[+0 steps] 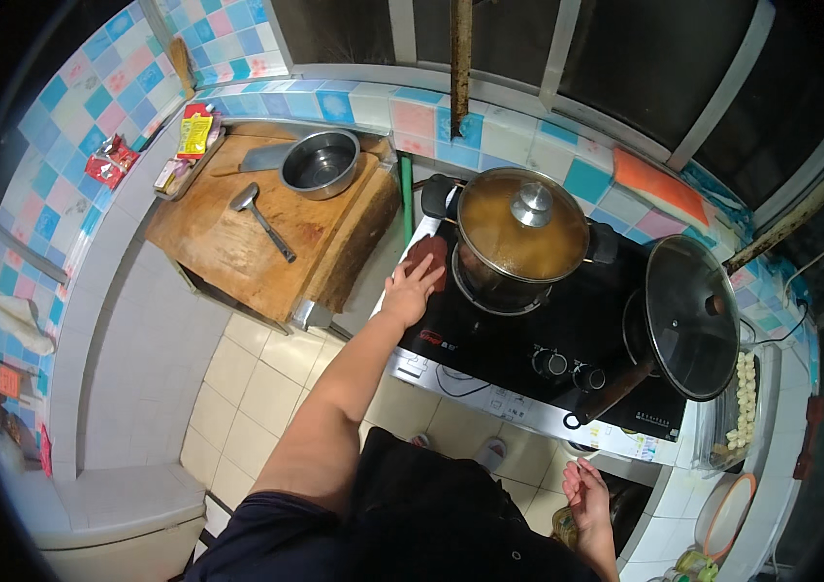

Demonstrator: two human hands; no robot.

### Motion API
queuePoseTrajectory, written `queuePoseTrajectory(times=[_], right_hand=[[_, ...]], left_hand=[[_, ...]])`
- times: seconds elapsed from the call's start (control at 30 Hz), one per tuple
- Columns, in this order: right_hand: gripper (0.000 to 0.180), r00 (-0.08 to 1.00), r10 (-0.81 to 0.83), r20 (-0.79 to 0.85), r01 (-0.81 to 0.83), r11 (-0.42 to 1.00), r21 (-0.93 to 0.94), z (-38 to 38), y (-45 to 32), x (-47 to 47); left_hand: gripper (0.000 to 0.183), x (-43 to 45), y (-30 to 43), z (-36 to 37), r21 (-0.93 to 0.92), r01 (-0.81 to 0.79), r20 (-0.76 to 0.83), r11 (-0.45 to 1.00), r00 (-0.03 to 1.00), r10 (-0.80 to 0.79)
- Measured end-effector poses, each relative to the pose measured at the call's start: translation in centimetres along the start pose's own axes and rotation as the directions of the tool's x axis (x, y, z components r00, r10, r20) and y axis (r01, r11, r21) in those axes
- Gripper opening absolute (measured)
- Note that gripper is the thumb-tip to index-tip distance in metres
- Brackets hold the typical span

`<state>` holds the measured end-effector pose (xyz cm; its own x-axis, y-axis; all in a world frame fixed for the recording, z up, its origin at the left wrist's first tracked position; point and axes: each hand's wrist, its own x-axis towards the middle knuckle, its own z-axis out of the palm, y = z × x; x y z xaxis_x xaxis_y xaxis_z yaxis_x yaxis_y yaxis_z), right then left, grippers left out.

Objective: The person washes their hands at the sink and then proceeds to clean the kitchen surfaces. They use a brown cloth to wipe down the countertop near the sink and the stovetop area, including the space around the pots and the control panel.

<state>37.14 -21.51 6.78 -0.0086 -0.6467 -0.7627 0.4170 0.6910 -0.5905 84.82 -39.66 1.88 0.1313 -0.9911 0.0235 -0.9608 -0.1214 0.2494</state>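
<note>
My left hand rests with spread fingers on a dark red cloth at the left edge of the black glass gas stove. Just right of that hand, a pot with a glass lid stands on the left burner. The lid looks fogged, and brownish contents show through it. My right hand hangs low in front of the stove's right side, its fingers loosely bent and nothing visible in them. A long-handled pan sits on the right burner under a tilted glass lid.
Left of the stove, a wooden chopping board carries a metal bowl, a cleaver and a spatula. At right stands a clear container of small pale food pieces. An orange sponge-like pad lies on the tiled ledge.
</note>
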Motion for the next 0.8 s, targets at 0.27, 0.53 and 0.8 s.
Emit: queuePoseTrajectory(times=[0.27, 0.53, 0.8], right_hand=[[0.025, 0.999, -0.006, 0.039, 0.010, 0.995, -0.099, 2.0, -0.8, 1.5], [0.039, 0.720, -0.650, 0.243, 0.505, 0.251, -0.826, 0.7, -1.0, 3.9], [0.079, 0.754, -0.602, 0.262, 0.109, -0.278, -0.954, 1.3, -4.5, 9.9]], left_hand=[[0.057, -3.8, 1.6, -1.3, 0.276, -0.135, -0.006, 0.951, 0.990, 0.142], [0.061, -4.2, 0.5, -1.1, 0.107, -0.039, -0.044, 0.993, 0.998, 0.044], [0.061, -11.0, 9.7, 0.8, 0.292, -0.285, 0.114, 0.913, 0.958, 0.263]])
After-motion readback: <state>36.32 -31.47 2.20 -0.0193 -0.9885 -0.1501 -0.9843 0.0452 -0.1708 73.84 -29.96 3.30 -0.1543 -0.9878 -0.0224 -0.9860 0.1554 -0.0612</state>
